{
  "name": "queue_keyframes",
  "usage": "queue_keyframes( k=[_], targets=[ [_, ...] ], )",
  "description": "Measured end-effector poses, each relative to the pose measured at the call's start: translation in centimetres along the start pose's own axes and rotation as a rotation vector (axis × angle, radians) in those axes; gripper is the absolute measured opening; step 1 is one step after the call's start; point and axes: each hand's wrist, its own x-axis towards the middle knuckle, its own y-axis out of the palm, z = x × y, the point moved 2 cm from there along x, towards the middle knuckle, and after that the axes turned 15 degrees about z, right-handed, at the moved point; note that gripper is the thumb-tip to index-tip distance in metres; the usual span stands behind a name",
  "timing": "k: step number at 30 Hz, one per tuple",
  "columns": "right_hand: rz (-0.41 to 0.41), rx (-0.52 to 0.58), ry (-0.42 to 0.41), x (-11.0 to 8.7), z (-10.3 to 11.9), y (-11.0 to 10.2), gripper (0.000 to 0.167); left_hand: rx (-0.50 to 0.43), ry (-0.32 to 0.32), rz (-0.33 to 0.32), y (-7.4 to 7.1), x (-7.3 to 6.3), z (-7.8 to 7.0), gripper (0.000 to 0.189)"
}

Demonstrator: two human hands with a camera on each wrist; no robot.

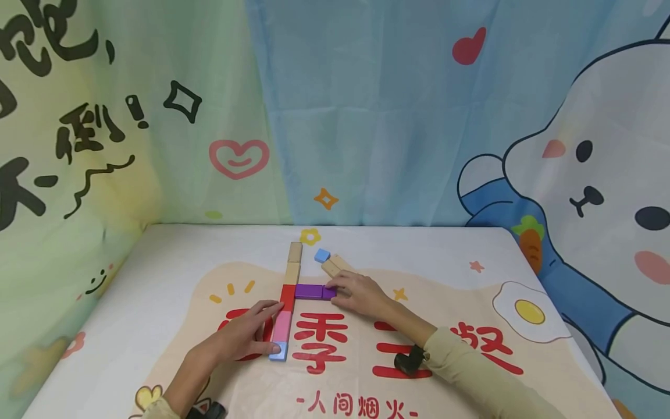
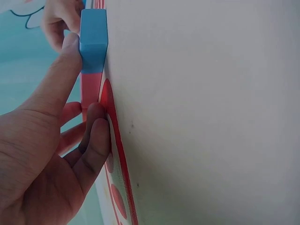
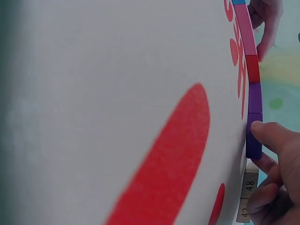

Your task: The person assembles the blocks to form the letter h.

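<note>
A column of end-to-end blocks lies on the table: two plain wooden blocks (image 1: 292,272) at the far end, then a red block (image 1: 287,295), a pink block (image 1: 282,326) and a light blue block (image 1: 280,352) nearest me. Two purple blocks (image 1: 309,291) extend rightward from the red one. My left hand (image 1: 238,336) lies along the column's left side, its thumb touching the blue block (image 2: 93,44) and its fingers reaching the red one. With thumb and fingers, my right hand (image 1: 361,295) pinches the outer purple block (image 3: 254,136).
Beyond my right hand lie a loose blue block (image 1: 321,255) and loose wooden blocks (image 1: 337,265), partly covered by the hand. Numbers mark the wooden blocks (image 3: 250,183) in the right wrist view. A printed cloth (image 1: 366,244) covers the table; a curtain (image 1: 366,116) hangs behind.
</note>
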Motion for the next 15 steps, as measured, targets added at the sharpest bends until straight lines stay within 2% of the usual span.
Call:
queue_keyframes(
  k=[11,15],
  targets=[
    [0.028,0.019,0.022,-0.03,0.21,0.08,0.033,-0.002,-0.007,0.001,0.05,0.01,0.19,0.088],
    [0.043,0.021,0.046,-0.1,0.44,-0.3,0.038,0.0,-0.004,0.001,0.01,0.03,0.16,0.087]
  ],
)
